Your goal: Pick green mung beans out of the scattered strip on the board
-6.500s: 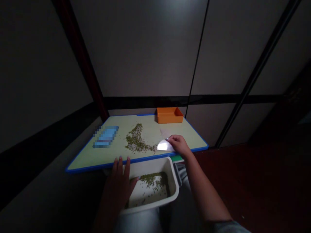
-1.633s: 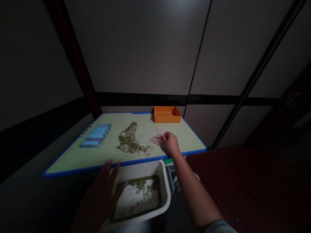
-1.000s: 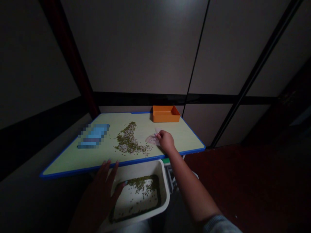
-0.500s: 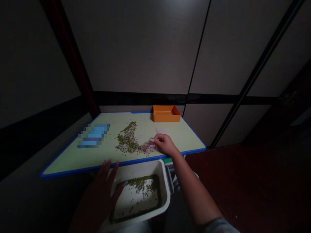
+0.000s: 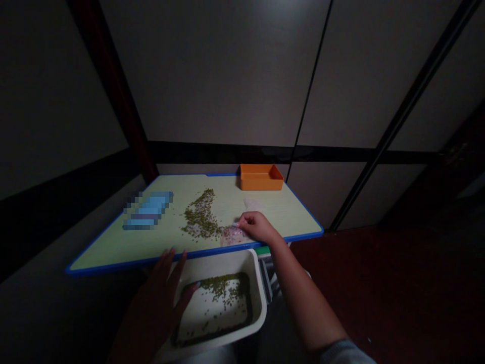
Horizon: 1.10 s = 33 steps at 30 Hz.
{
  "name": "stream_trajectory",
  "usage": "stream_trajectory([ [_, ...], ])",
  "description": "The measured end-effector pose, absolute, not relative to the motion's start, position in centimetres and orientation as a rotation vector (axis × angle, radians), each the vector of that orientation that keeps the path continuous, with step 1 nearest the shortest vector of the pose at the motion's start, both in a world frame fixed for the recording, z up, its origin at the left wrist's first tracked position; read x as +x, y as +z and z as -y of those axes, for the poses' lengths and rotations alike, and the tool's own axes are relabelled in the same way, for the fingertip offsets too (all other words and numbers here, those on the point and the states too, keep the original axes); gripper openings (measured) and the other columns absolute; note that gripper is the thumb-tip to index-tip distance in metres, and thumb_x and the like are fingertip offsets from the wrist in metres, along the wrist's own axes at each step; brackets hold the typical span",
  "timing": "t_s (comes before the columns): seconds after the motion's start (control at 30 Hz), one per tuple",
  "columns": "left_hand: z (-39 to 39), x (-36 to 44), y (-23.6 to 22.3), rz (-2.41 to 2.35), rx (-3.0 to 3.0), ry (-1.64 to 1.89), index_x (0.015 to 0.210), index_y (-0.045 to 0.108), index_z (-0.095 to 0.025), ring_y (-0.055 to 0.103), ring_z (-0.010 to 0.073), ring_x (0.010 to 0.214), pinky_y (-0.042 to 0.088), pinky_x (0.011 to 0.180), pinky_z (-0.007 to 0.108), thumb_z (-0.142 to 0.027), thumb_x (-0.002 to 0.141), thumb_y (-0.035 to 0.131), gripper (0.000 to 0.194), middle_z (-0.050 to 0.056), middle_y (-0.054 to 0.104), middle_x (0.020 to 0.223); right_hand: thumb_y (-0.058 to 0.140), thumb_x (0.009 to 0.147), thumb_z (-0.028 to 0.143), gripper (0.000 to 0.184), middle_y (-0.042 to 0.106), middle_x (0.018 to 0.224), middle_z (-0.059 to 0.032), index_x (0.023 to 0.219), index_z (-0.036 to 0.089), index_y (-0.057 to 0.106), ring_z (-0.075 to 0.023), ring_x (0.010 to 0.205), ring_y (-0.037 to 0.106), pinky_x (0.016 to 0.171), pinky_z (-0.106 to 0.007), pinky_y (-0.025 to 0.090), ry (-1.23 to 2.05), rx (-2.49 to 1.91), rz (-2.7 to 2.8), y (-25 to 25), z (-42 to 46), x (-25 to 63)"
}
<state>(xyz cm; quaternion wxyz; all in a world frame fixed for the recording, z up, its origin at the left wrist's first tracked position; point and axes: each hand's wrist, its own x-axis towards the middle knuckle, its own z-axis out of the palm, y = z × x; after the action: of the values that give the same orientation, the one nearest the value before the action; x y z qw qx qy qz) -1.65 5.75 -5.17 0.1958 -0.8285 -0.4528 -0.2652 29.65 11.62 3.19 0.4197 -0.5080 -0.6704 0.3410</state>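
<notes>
My right hand is closed in a pinch at the table's near side, on a clear plastic bag with pink print. A pale part of the plastic lies just beyond the knuckles. Small green beans are scattered left of the bag, on the pale table top. Below the table edge, my left hand lies over the left side of a white basin, fingers stretched and apart, the thumb over its inside. More green beans lie in the basin, mostly along its far side.
An orange tray stands at the table's back right. At the left lies a flat blue object, blurred by pixelation. A blue rim edges the table, close above the basin. Dark-striped panels rise behind.
The right hand has shifted slightly down, and the printed plastic beside its fingers lies more spread toward the near table edge. The left hand stays on the basin.
</notes>
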Motion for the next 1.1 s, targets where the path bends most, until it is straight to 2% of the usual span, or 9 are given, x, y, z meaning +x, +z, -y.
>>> stream_trajectory([
  [0.27,-5.81,-1.65,-5.21,1.278,-2.343,-0.781,0.156,0.021,-0.025,0.040,0.0353,0.147,0.049,0.108,0.053,-0.059,0.091,0.041,0.076,0.018,0.036,0.163,0.064,0.085,0.021,0.023,0.058,0.060,0.0036,0.064,0.019,0.056,-0.0126,0.062,0.051,0.061,-0.022,0.033,0.571,-1.442,1.599,3.54,-11.62,29.59],
  [0.43,-5.91,-1.76,-5.34,1.265,-2.346,-0.774,0.156,0.021,-0.025,0.040,0.0362,0.147,0.050,0.107,0.053,-0.059,0.091,0.040,0.076,0.018,0.035,0.163,0.059,0.090,0.024,0.024,0.060,0.064,0.0024,0.066,0.020,0.056,-0.0130,0.064,0.053,0.063,-0.022,0.035,0.493,-1.493,1.539,3.39,-11.89,29.82],
  [0.63,-5.65,-1.69,-5.22,1.271,-2.355,-0.799,0.156,0.022,-0.024,0.039,0.0356,0.148,0.048,0.110,0.052,-0.059,0.091,0.041,0.076,0.017,0.032,0.165,0.058,0.091,0.025,0.025,0.060,0.066,-0.0008,0.066,0.020,0.055,-0.0157,0.065,0.049,0.062,-0.025,0.030,0.355,-1.626,1.388,3.10,-12.17,30.31],
  [0.77,-5.63,-1.69,-5.13,1.320,-2.389,-0.786,0.156,0.023,-0.027,0.037,0.0353,0.149,0.048,0.110,0.054,-0.056,0.090,0.046,0.075,0.015,0.032,0.165,0.062,0.088,0.023,0.024,0.061,0.065,-0.0005,0.065,0.021,0.057,-0.0155,0.065,0.050,0.063,-0.025,0.031,0.384,-1.607,1.427,3.08,-12.03,30.03],
  [1.1,-5.56,-1.66,-4.88,1.289,-2.348,-0.792,0.154,0.028,-0.024,0.041,0.0337,0.147,0.049,0.109,0.051,-0.062,0.091,0.039,0.075,0.016,0.038,0.162,0.057,0.088,0.031,0.025,0.056,0.058,0.0039,0.066,0.021,0.054,-0.0130,0.058,0.051,0.059,-0.023,0.038,0.601,-1.389,1.487,3.17,-11.83,30.28],
])
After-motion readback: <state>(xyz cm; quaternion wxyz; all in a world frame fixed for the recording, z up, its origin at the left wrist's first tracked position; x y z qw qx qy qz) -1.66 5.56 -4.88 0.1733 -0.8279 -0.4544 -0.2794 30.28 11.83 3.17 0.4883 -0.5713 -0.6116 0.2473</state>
